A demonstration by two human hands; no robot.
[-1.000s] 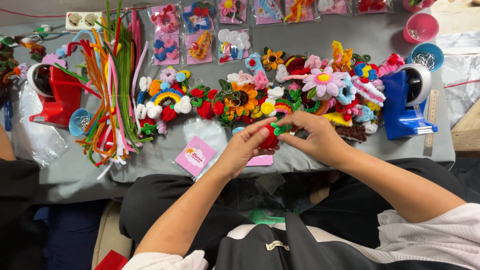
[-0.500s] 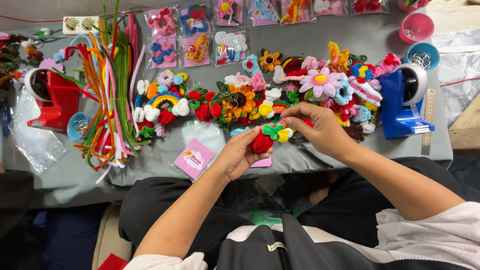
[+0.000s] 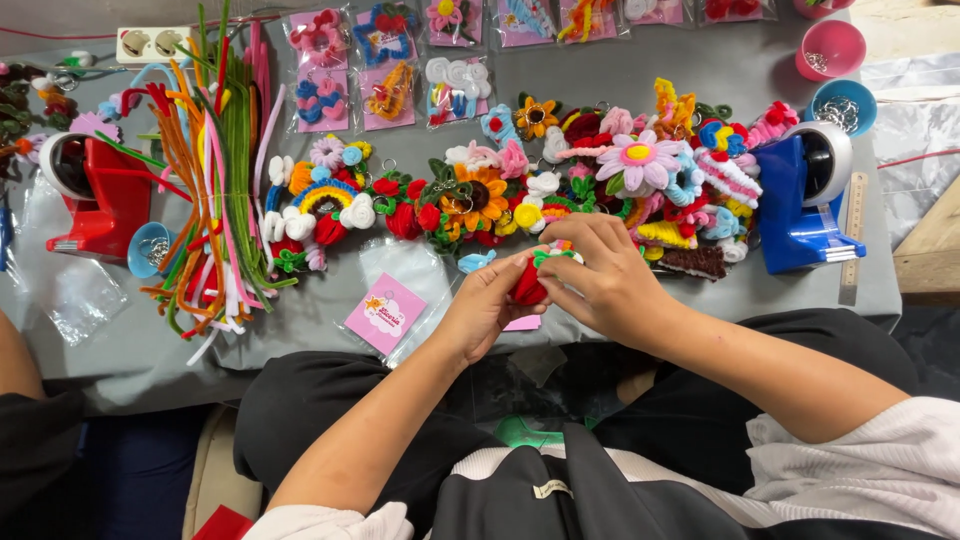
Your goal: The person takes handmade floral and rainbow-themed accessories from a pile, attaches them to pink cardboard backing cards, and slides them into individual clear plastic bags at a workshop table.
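Our left hand (image 3: pixel 487 312) and right hand (image 3: pixel 600 275) each keep a closed grip on a red pipe-cleaner strawberry (image 3: pixel 527 285), the gray counter (image 3: pixel 620 70) beyond them.

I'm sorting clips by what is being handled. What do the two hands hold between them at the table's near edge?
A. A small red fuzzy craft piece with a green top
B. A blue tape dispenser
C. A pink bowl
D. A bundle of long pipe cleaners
A: the left hand and right hand pinch a small red fuzzy piece with green at its top, apart from the blue tape dispenser.
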